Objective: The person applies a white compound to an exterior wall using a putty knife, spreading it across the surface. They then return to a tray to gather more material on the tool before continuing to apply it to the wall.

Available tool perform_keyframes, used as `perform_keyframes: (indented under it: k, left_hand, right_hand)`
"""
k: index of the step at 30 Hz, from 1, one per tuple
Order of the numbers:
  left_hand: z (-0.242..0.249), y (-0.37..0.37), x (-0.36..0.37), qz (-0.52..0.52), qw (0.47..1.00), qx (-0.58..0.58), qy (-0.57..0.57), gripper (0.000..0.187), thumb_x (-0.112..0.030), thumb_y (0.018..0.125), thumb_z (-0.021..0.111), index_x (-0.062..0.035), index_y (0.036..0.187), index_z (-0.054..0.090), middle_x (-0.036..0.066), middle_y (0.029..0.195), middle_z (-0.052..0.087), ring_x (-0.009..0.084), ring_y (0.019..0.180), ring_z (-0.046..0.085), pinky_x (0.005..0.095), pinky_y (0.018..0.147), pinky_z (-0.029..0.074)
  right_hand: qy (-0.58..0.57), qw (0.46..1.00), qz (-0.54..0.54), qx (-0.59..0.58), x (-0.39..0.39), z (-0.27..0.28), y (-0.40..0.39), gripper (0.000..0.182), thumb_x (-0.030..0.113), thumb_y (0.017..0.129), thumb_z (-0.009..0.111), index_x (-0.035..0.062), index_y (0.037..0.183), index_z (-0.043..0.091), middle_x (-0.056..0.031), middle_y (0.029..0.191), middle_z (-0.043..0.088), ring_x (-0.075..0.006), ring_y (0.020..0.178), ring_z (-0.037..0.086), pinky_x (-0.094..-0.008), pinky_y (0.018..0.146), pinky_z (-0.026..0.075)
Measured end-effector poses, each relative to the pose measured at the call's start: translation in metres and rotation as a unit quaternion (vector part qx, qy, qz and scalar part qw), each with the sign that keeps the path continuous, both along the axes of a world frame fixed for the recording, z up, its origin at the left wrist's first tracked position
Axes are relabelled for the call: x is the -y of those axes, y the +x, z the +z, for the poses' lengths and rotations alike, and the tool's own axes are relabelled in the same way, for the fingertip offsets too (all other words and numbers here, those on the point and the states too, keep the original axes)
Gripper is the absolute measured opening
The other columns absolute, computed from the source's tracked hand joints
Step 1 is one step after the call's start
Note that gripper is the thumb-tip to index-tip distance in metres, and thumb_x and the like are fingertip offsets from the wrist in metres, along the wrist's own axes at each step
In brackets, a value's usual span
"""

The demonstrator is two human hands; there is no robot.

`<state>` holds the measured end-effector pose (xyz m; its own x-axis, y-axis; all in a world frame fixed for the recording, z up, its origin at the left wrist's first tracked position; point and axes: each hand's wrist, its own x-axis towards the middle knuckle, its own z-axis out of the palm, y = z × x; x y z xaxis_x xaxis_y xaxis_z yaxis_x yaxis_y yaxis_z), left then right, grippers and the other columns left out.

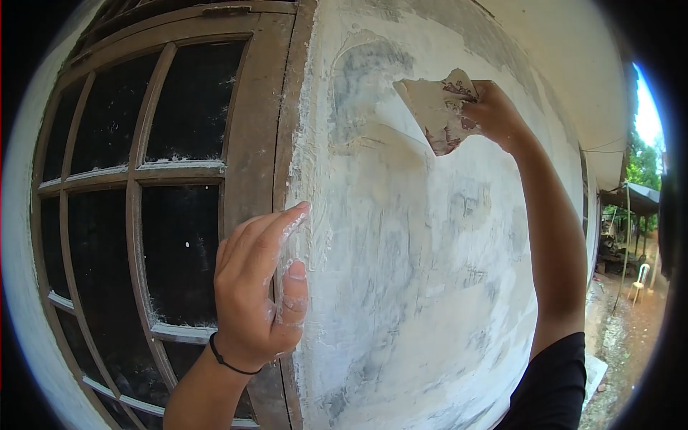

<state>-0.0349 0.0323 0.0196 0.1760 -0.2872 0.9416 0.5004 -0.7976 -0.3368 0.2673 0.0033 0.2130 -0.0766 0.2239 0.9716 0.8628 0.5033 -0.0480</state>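
A wide putty knife (pixel 430 107), smeared with pale filler, is gripped in my right hand (pixel 496 118). Its long straight edge lies at the plaster wall (pixel 430 272), high up, beside a grey patch. Nothing is in my left hand (pixel 252 287); its fingers are curved with the thumb apart, and white filler coats the thumb and fingertips. That hand is raised by the brown wooden window frame (pixel 259 122), where the frame meets the wall. Fresh filler with ridges runs down the wall along this joint.
Dark glass panes (pixel 183 244) with white-spattered bars fill the left side. An overhanging eave (pixel 580 64) runs along the top right. Farther off at the right are a pale chair (pixel 640 279), a dirt yard and a low roof (pixel 638 197).
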Motion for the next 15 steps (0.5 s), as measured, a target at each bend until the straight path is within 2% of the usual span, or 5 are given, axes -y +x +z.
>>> perform_keyframes:
  k: [3,4,5,9,15]
  left_hand:
    - [-0.007,-0.002,0.004,0.011,1.000,0.000,0.002,0.038,-0.016,0.086,0.040,0.0076,0.113,0.053,0.021,0.110,0.058,0.0289,0.102,0.057,0.0372,0.091,0.041]
    - [-0.008,-0.002,0.005,0.006,1.000,0.013,0.003,0.038,-0.016,0.082,0.045,0.0047,0.112,0.055,0.020,0.106,0.059,0.0297,0.098,0.056,0.0373,0.088,0.040]
    - [-0.008,-0.002,0.006,-0.001,1.000,0.026,0.002,0.039,-0.015,0.077,0.049,0.0018,0.111,0.058,0.018,0.102,0.060,0.0306,0.094,0.056,0.0375,0.084,0.039]
    - [-0.009,-0.005,0.013,0.015,0.999,0.036,-0.002,0.039,-0.015,0.077,0.050,0.0018,0.112,0.058,0.018,0.102,0.060,0.0307,0.094,0.056,0.0370,0.082,0.040]
    - [-0.010,-0.002,0.021,0.045,0.998,0.035,0.023,0.039,-0.016,0.076,0.051,0.0015,0.110,0.058,0.017,0.100,0.060,0.0302,0.092,0.056,0.0361,0.079,0.040]
  right_hand:
    - [0.052,0.998,-0.003,-0.037,-0.009,0.023,0.003,0.038,0.009,0.070,0.057,-0.0063,0.105,0.061,-0.0190,0.086,0.065,-0.0263,0.077,0.063,-0.0339,0.071,0.049]
    - [0.050,0.998,0.001,-0.036,-0.011,0.032,0.000,0.038,0.009,0.070,0.057,-0.0063,0.105,0.061,-0.0190,0.086,0.065,-0.0263,0.077,0.063,-0.0339,0.071,0.049]
    - [0.074,0.996,-0.036,-0.027,-0.015,0.043,-0.004,0.039,0.010,0.070,0.057,-0.0057,0.105,0.061,-0.0203,0.088,0.065,-0.0290,0.080,0.063,-0.0354,0.073,0.049]
    - [0.171,0.975,-0.139,0.018,-0.011,0.062,-0.033,0.037,0.012,0.070,0.054,-0.0036,0.103,0.062,-0.0242,0.096,0.063,-0.0366,0.087,0.061,-0.0407,0.078,0.048]
    - [0.183,0.959,-0.209,0.050,-0.028,0.104,-0.055,0.030,0.009,0.069,0.051,-0.0034,0.094,0.063,-0.0271,0.089,0.062,-0.0395,0.086,0.060,-0.0444,0.078,0.047]
